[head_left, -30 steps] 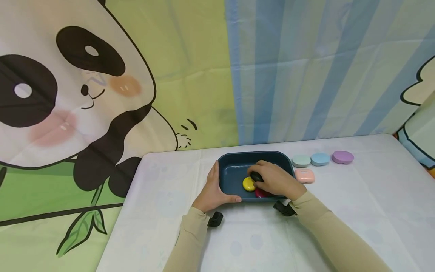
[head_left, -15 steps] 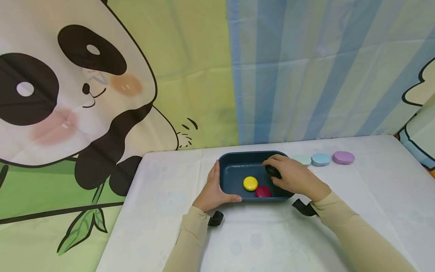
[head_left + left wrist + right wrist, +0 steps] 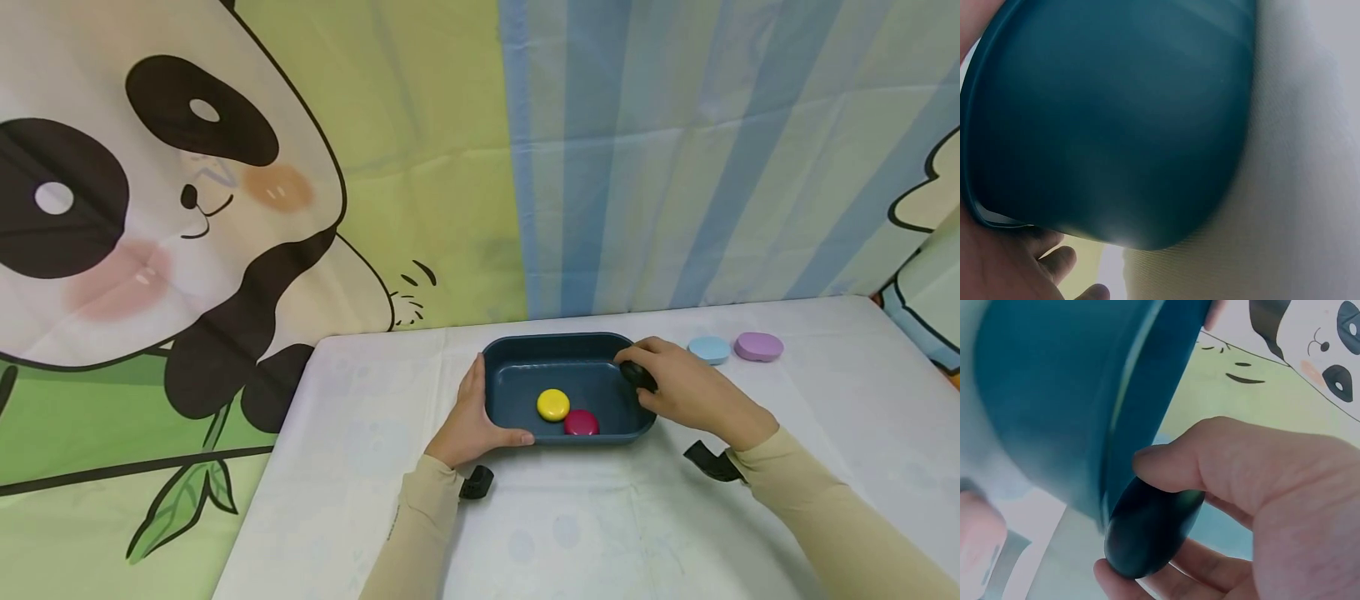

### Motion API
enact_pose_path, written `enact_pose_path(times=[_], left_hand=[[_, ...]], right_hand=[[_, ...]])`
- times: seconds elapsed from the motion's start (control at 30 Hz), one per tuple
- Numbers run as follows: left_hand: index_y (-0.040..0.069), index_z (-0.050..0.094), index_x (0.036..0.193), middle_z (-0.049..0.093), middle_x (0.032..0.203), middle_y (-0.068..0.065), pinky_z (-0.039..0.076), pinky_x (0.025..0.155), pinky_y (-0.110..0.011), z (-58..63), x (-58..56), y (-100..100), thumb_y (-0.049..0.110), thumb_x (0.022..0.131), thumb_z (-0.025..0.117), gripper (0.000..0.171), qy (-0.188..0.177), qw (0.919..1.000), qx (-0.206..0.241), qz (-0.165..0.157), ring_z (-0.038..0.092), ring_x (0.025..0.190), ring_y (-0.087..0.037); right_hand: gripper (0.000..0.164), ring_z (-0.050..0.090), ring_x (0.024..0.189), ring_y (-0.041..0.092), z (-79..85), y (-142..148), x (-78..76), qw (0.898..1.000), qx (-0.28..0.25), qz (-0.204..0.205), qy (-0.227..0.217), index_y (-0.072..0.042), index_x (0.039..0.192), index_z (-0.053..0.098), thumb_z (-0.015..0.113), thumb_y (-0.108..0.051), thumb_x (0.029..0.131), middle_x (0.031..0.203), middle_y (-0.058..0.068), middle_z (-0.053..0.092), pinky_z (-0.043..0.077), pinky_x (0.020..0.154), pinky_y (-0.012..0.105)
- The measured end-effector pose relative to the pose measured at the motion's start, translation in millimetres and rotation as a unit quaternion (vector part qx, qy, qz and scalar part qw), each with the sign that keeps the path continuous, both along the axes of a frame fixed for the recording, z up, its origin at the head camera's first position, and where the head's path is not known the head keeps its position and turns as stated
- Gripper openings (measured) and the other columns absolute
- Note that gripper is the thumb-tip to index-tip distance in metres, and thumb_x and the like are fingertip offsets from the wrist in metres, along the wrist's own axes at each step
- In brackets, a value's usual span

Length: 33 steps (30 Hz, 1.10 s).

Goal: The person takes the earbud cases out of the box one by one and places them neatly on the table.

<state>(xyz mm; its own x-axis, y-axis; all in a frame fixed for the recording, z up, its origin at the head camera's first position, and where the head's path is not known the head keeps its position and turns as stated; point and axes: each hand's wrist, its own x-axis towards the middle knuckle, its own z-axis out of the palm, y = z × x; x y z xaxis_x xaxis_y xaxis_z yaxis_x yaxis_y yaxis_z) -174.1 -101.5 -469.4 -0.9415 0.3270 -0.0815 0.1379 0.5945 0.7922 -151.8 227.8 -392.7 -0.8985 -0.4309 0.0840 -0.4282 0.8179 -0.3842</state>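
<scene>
A dark blue rectangular tray rests on the white-covered table. My left hand holds its left front corner, thumb along the front rim and fingers against the left side. Inside lie a yellow round piece and a dark red round piece, side by side toward the front. At the right rim, my right hand pinches a smooth black rounded piece. In the right wrist view, that black piece sits between thumb and fingers, close against the rim.
To the right of the tray, behind my right hand, lie a light blue oval case and a purple oval case. A pink case shows at the left edge of the right wrist view. A panda-print curtain hangs behind the table.
My right hand has moved right with the black piece, from above the red piece to the tray's right rim. It now covers the mint and pink cases. My left hand and the tray stay put.
</scene>
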Motion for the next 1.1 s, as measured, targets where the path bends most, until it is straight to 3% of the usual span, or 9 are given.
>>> enact_pose_path(times=[0.23, 0.5, 0.77, 0.93, 1.1], left_hand=[[0.021, -0.006, 0.163, -0.001, 0.169, 0.000, 0.029, 0.117, -0.052, -1.8, -0.2, -0.6, 0.048, 0.065, 0.093, 0.142, 0.002, 1.0000, 0.000, -0.002, 0.012, 0.152, -0.024], [0.022, -0.007, 0.162, -0.002, 0.169, 0.000, 0.030, 0.116, -0.052, -2.5, -0.8, -0.9, 0.048, 0.065, 0.093, 0.142, 0.000, 1.0000, 0.002, -0.001, 0.013, 0.152, -0.025], [0.023, -0.007, 0.162, -0.001, 0.169, 0.000, 0.031, 0.116, -0.052, -1.7, 0.2, -0.2, 0.047, 0.065, 0.093, 0.142, -0.003, 1.0000, 0.002, -0.001, 0.015, 0.152, -0.025], [0.023, -0.008, 0.162, -0.001, 0.169, -0.001, 0.031, 0.116, -0.052, -1.6, 0.8, 0.3, 0.048, 0.065, 0.093, 0.143, -0.004, 1.0000, 0.002, -0.001, 0.014, 0.152, -0.026], [0.023, -0.007, 0.162, 0.000, 0.169, -0.001, 0.032, 0.115, -0.052, -2.1, 0.4, -0.1, 0.050, 0.064, 0.093, 0.143, 0.000, 1.0000, 0.000, 0.001, 0.015, 0.151, -0.026]], right_hand=[[0.043, 0.064, 0.090, 0.024, -0.7, 17.0, 5.7, 1.000, 0.009, -0.004, 0.017, -0.005, 0.127, 0.065, 0.074, -0.004, 0.085, 0.124, 0.021, 0.059, 0.057, 0.074, 0.040], [0.041, 0.065, 0.091, 0.025, -5.2, 35.4, 9.5, 0.997, 0.008, 0.005, 0.080, -0.007, 0.124, 0.066, 0.080, -0.014, 0.085, 0.115, 0.014, 0.062, 0.056, 0.076, 0.043], [0.053, 0.067, 0.093, 0.033, -15.3, 54.5, 12.8, 0.994, 0.031, 0.000, 0.103, -0.001, 0.125, 0.063, 0.085, -0.007, 0.077, 0.116, 0.018, 0.064, 0.056, 0.076, 0.053], [0.052, 0.065, 0.097, 0.036, -21.0, 66.2, 14.2, 0.993, 0.036, 0.005, 0.115, -0.003, 0.120, 0.066, 0.086, 0.000, 0.071, 0.112, 0.016, 0.066, 0.055, 0.077, 0.054], [0.053, 0.062, 0.104, 0.041, -23.9, 76.2, 14.8, 0.994, 0.049, -0.008, 0.098, -0.004, 0.120, 0.067, 0.084, 0.005, 0.071, 0.116, 0.020, 0.065, 0.055, 0.079, 0.057]])
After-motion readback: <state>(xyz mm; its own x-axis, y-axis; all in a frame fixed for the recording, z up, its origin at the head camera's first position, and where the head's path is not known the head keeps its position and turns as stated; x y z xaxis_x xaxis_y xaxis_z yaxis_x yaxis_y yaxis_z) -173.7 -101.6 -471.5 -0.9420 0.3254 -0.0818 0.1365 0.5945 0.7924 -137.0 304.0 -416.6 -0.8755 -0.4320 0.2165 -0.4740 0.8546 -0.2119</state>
